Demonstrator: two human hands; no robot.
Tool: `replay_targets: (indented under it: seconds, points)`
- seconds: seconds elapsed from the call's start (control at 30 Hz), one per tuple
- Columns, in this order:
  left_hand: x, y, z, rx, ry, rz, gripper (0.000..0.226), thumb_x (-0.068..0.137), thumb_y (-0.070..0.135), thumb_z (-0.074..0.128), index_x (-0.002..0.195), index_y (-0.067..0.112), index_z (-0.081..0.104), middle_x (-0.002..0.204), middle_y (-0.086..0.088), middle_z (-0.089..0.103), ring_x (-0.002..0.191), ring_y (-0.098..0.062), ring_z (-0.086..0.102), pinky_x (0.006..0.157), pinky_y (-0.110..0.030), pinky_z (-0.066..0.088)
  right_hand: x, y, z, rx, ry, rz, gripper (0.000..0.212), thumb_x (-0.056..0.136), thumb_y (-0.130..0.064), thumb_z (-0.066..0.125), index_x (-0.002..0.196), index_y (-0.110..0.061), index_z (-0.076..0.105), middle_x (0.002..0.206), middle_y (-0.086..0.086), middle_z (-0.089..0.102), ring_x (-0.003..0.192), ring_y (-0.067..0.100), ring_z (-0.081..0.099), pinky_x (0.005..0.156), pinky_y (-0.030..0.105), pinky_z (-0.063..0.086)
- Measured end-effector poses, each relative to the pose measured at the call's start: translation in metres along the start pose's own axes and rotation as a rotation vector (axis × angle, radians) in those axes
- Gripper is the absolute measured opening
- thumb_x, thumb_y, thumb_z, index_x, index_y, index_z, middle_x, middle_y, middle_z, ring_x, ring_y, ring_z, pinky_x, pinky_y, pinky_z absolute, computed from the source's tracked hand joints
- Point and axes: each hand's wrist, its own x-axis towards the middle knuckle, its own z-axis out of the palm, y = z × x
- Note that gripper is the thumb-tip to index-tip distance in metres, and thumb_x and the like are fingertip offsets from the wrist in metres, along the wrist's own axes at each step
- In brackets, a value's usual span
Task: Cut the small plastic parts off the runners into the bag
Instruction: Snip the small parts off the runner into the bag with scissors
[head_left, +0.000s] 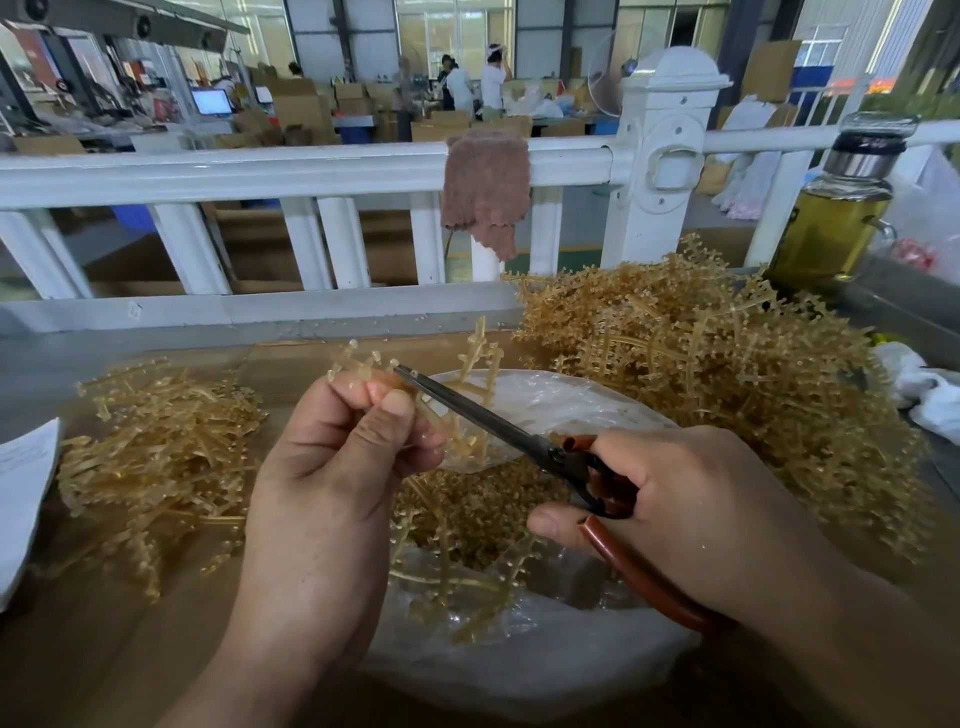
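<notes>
My left hand (332, 467) pinches a translucent amber runner (467, 374) with small parts along its branches, held above the open clear plastic bag (550, 400). My right hand (691, 509) grips scissors (498, 426) with reddish-brown handles. The dark blades point up and left, and their tips touch the runner beside my left fingertips. Cut amber parts (483, 509) and a few runners lie inside the bag below.
A big heap of uncut runners (701, 364) lies at the right. A smaller pile of stripped runners (156, 457) lies at the left, beside white paper (21, 488). A white railing (260, 171) with a brown cloth (485, 187) stands behind; a bottle (836, 208) stands far right.
</notes>
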Motion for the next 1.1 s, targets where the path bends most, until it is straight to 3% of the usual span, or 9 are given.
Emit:
replay_targets:
  seconds: [0.3,0.4,0.53,0.73,0.97,1.1]
  points:
    - [0.001,-0.002,-0.001,0.063,0.017,-0.008,0.017,0.093,0.025,0.064,0.077,0.032,0.065,0.077,-0.003,0.063,0.076,-0.02,0.065,0.072,-0.029,0.057,0.0,0.0,0.001,-0.033,0.0,-0.002,0.065,0.068,-0.097,0.015,0.058,-0.035,0.033,0.045,-0.018,0.037,0.04,-0.001,0.041,0.039,0.013,0.023]
    - [-0.002,-0.001,-0.001,0.132,0.046,-0.003,0.011,0.086,0.04,0.069,0.08,0.031,0.067,0.08,-0.005,0.071,0.077,-0.022,0.07,0.073,-0.03,0.058,0.0,-0.001,0.001,-0.042,0.0,0.005,0.062,0.069,-0.096,0.017,0.058,-0.037,0.03,0.045,-0.018,0.036,0.039,-0.002,0.04,0.04,0.013,0.021]
    - [-0.006,0.004,-0.001,0.264,0.075,0.039,0.03,0.09,0.057,0.064,0.089,0.027,0.068,0.087,-0.006,0.077,0.082,-0.024,0.074,0.077,-0.035,0.058,0.0,-0.002,0.003,-0.074,-0.012,0.029,0.064,0.066,-0.097,0.026,0.058,-0.034,0.035,0.046,-0.017,0.04,0.041,-0.001,0.043,0.042,0.014,0.025]
    - [-0.002,0.007,-0.006,0.282,0.083,0.027,0.021,0.094,0.044,0.062,0.084,0.027,0.07,0.084,-0.004,0.074,0.082,-0.022,0.071,0.082,-0.044,0.056,0.001,-0.004,0.002,-0.094,-0.044,0.037,0.059,0.067,-0.093,0.03,0.056,-0.035,0.031,0.044,-0.016,0.037,0.039,-0.002,0.039,0.041,0.013,0.019]
    - [0.003,0.001,-0.006,0.051,0.031,-0.019,0.015,0.093,0.03,0.063,0.079,0.028,0.068,0.078,-0.003,0.065,0.078,-0.017,0.064,0.071,-0.027,0.052,0.001,-0.007,0.005,-0.086,-0.082,0.04,0.076,0.06,-0.098,0.006,0.059,-0.029,0.036,0.048,-0.009,0.043,0.043,0.004,0.042,0.044,0.017,0.022]
    - [0.002,0.0,-0.005,-0.008,0.044,-0.019,0.014,0.093,0.028,0.062,0.08,0.026,0.067,0.079,-0.004,0.065,0.078,-0.017,0.062,0.069,-0.023,0.053,0.001,-0.01,0.007,-0.05,-0.128,0.082,0.079,0.054,-0.098,0.008,0.064,-0.026,0.041,0.054,-0.007,0.049,0.05,0.005,0.047,0.048,0.021,0.028]
